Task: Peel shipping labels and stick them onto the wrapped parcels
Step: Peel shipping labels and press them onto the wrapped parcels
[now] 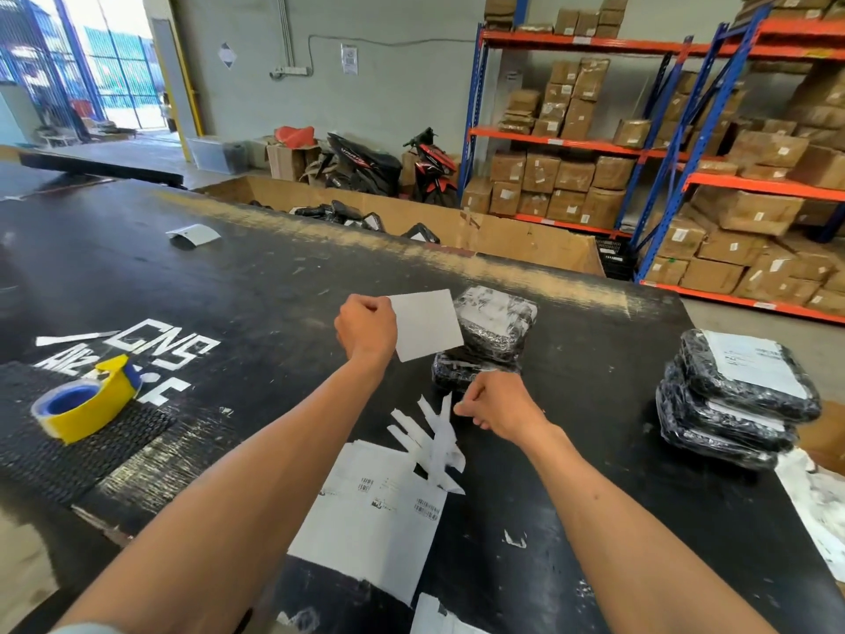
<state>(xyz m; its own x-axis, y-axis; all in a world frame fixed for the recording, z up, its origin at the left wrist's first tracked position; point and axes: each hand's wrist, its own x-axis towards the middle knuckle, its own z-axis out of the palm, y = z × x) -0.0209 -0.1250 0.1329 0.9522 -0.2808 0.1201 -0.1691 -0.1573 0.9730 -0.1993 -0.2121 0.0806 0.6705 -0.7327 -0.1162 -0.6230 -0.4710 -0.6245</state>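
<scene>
Your left hand pinches a blank label above the table | your right hand pinches a backing strip | two unlabelled parcels at 12 o'clock | labelled stack at 3 o'clock | tape at 9 o'clock.

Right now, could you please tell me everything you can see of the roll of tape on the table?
The roll of tape lies flat on the black table, at its left side, on a dark textured patch. Its outer wrap looks yellow, its inner core blue. A loose tail of tape stands up from its far edge, yellow with blue behind. Neither hand touches it; it partly covers the white lettering painted on the table.
</scene>
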